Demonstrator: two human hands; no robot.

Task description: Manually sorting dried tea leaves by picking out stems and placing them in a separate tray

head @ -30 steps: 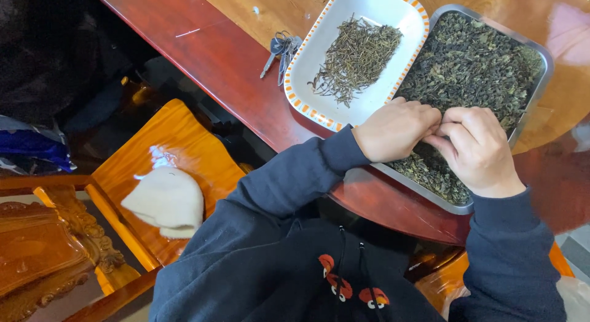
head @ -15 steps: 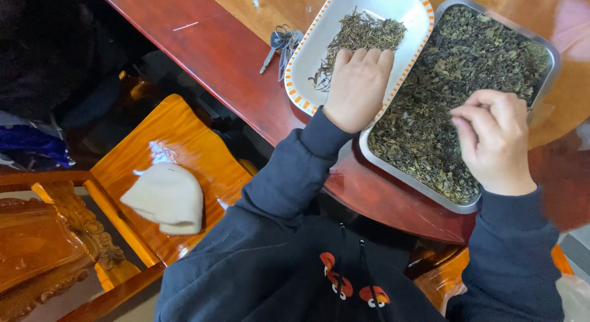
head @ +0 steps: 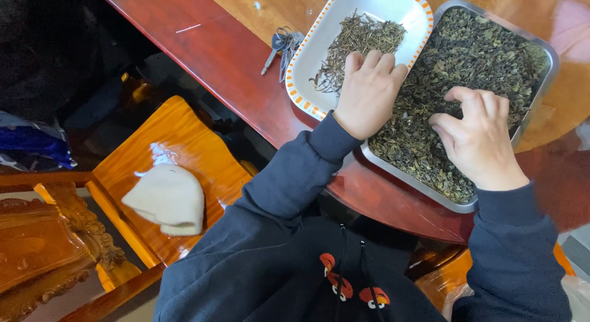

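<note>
A metal tray [head: 546,82] filled with dark dried tea leaves [head: 473,57] lies on the red wooden table [head: 221,57]. To its left is a white plate with an orange-striped rim [head: 307,57], holding a small heap of thin stems [head: 359,42]. My left hand [head: 369,91] rests over the plate's near edge with its fingers together on the stems; whether it grips any I cannot tell. My right hand [head: 479,137] hovers over the leaves in the tray, thumb and forefinger pinched close, the other fingers curled.
A bunch of keys [head: 283,45] lies on the table left of the plate. Below the table stands an orange wooden chair [head: 153,150] with a white knitted cap [head: 169,199] on its seat. Carved wooden furniture [head: 43,248] is at the lower left.
My left hand went from the tray to the white plate, then drew back to its near edge. My right hand opened slightly and shifted up over the leaves.
</note>
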